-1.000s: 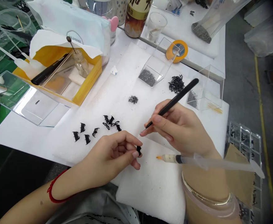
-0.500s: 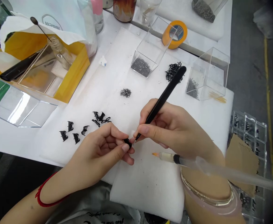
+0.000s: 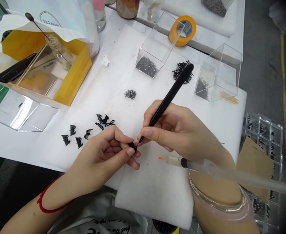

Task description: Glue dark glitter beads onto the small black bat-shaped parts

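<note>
Between thumb and fingertips, my left hand [image 3: 111, 149] pinches a small black piece [image 3: 132, 147], mostly covered by the fingers. My right hand [image 3: 169, 126] grips a pair of black tweezers [image 3: 166, 97] like a pen. The tweezers' fine tip meets the small piece, or comes very near it; I cannot tell which. Left of my hands lie several loose black bat-shaped pieces [image 3: 65, 140], with a cluster of similar ones [image 3: 104, 121] beyond my left knuckles. A little heap of shiny dark bits [image 3: 130, 94] lies on the white foam sheet [image 3: 155, 195] farther off.
Two clear boxes hold dark bits, one at centre [image 3: 146, 66] and one at right [image 3: 202, 89]. Black hooked parts [image 3: 179, 72] are piled between them. Orange tape [image 3: 182, 31] stands behind. A translucent tube with an orange tip [image 3: 174, 161] crosses my right wrist. A yellow box [image 3: 73, 78] is at left.
The whole view has shifted slightly, with the table items sitting a little higher in the picture. The tweezers' tip has moved a bit left, closer against the small black piece.
</note>
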The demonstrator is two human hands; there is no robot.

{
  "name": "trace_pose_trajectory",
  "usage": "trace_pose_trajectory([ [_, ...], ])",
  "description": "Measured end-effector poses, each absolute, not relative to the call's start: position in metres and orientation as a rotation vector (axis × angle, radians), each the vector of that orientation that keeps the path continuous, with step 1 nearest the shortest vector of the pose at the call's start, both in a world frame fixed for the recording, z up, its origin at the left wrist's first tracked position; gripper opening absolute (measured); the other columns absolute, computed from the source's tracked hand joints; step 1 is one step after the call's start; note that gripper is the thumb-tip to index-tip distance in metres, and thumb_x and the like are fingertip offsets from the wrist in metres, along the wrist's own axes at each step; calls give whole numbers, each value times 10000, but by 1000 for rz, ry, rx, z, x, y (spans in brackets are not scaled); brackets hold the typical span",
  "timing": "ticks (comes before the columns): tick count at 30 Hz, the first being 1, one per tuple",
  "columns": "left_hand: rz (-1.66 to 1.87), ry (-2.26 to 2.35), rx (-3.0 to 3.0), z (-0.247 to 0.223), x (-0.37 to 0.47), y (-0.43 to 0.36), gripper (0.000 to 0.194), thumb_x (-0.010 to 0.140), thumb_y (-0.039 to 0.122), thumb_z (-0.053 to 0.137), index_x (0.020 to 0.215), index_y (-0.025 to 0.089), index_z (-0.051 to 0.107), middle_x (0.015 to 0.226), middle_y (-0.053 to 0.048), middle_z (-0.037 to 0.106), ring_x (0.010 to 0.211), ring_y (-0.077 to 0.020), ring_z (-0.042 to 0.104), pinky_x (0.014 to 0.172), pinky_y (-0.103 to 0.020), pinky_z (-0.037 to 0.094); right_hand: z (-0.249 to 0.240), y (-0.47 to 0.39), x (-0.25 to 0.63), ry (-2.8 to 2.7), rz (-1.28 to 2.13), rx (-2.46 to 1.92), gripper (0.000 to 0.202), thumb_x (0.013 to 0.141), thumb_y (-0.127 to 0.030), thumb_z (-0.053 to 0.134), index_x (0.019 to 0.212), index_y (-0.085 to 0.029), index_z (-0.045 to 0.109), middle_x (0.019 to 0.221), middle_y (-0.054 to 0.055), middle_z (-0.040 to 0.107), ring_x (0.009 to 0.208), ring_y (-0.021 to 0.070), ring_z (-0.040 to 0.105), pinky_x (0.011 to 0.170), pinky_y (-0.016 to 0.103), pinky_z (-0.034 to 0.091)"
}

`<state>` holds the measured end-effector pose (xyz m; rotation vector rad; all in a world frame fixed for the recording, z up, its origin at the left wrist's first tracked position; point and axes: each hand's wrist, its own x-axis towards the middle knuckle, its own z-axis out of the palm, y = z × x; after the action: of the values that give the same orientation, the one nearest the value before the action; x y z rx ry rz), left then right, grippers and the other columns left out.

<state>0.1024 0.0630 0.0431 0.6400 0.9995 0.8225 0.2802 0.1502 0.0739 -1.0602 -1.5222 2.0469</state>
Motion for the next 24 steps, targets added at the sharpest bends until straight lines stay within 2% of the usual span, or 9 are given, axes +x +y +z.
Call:
trace_pose_trajectory([
  [11, 830, 1022, 624, 46, 102, 68, 100, 882, 149, 626, 842, 167, 536, 806, 11, 728, 720, -110, 717, 706, -188, 586, 76, 148, 280, -1543, 1987, -1074, 200, 788, 0, 647, 799, -193, 597, 656, -74, 590, 604, 55, 643, 375, 117, 388],
  [17, 834, 1072, 663, 45, 103, 66, 96, 878, 156, 635, 857, 162, 541, 831, -15, 737, 749, -127, 721, 722, -203, 588, 74, 148, 281, -1547, 1983, -1065, 176, 794, -22, 655, 815, -185, 595, 680, -55, 610, 639, 77, 651, 381, 130, 391],
  [21, 838, 1056, 699, 44, 102, 64, 86, 891, 174, 627, 872, 168, 543, 834, 0, 737, 785, -115, 719, 756, -194, 584, 75, 150, 280, -1497, 1990, -1090, 161, 782, -47, 684, 800, -168, 580, 638, -72, 582, 468, 24, 518, 385, 134, 392],
  [24, 836, 1044, 707, 44, 102, 65, 77, 895, 164, 621, 867, 169, 550, 814, 17, 733, 782, -91, 714, 763, -167, 573, 74, 151, 280, -1489, 1986, -1105, 158, 780, -93, 706, 795, -168, 568, 608, -78, 558, 424, 20, 459, 399, 146, 413],
])
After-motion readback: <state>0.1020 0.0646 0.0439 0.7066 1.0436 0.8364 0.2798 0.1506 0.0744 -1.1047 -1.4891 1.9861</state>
